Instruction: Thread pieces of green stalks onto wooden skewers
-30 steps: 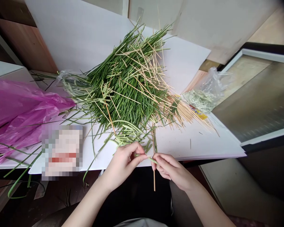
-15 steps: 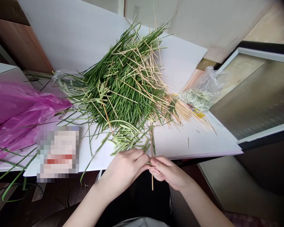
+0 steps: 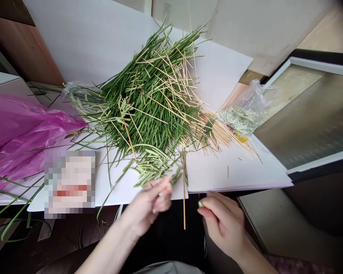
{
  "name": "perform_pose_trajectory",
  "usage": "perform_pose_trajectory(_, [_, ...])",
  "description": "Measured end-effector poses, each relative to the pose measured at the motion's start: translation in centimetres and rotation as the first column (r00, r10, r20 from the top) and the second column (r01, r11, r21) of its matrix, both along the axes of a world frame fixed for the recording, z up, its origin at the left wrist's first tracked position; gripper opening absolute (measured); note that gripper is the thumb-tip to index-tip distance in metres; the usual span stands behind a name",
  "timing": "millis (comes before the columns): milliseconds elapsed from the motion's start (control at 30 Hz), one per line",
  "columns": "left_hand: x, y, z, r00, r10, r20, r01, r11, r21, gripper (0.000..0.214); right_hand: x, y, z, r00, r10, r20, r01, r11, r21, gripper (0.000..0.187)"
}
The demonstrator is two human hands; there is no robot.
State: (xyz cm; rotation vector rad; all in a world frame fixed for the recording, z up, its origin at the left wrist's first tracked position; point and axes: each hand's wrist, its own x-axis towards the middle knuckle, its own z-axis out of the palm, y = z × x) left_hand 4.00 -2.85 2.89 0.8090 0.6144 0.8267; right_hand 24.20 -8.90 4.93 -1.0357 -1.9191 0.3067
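My left hand (image 3: 150,203) is blurred just below a heap of short pale-green stem pieces (image 3: 154,167), with a small green bit (image 3: 169,185) at its fingertips. My right hand (image 3: 224,222) pinches a short green stem piece (image 3: 200,204) between thumb and finger. A thin wooden skewer (image 3: 184,207) runs down between my hands, past the board's front edge. Behind the heap lies a large pile of long green leaves (image 3: 151,102), mixed with many loose wooden sticks (image 3: 214,135).
White boards (image 3: 231,167) cover the table. A pink plastic bag (image 3: 20,133) lies at the left, and a clear bag of pale-green pieces (image 3: 242,114) at the right. A pixelated card (image 3: 70,182) lies near the front edge. A framed glass panel (image 3: 305,118) stands at the right.
My hands have moved apart, the left one up and left, the right one right and down. The green stem pinched between them earlier now shows as separate short bits.
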Motion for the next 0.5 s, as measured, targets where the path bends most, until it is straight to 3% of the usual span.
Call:
perform_pose_trajectory(67, [-1.1,1.1,0.1,0.989,0.124,-0.075,-0.121,0.992,0.045,0.057,1.0,-0.1,0.3,0.979,-0.078,0.186,0.037,0.975,0.217,0.024])
perform_pose_trajectory(100, [-1.5,1.6,0.1,0.97,0.186,-0.155,-0.167,0.978,0.125,0.057,1.4,0.0,0.4,0.967,-0.085,0.24,0.035,0.978,0.208,0.023])
perform_pose_trajectory(167, [-1.8,2.3,0.0,0.889,0.303,-0.344,-0.181,0.922,0.342,0.057,1.7,0.2,0.2,0.948,-0.048,0.316,0.027,0.997,0.072,0.021])
perform_pose_trajectory(267, [-1.3,2.5,-0.6,0.715,0.472,-0.516,-0.072,0.784,0.616,0.042,1.3,0.6,-0.5,0.927,0.04,0.374,0.028,0.984,-0.174,0.027])
perform_pose_trajectory(333, [-0.7,2.4,-1.2,0.657,0.546,-0.52,-0.013,0.697,0.716,0.029,0.8,0.8,-1.0,0.931,0.101,0.35,0.021,0.944,-0.329,0.028])
perform_pose_trajectory(400, [-0.4,2.3,-1.7,0.63,0.598,-0.495,0.028,0.621,0.784,0.039,0.4,0.9,-1.6,0.955,0.109,0.275,0.029,0.89,-0.454,0.027])
perform_pose_trajectory(500, [-0.6,2.2,-1.6,0.616,0.615,-0.492,0.091,0.565,0.82,0.034,0.2,1.1,-2.5,0.995,0.048,0.088,0.012,0.813,-0.582,0.03])
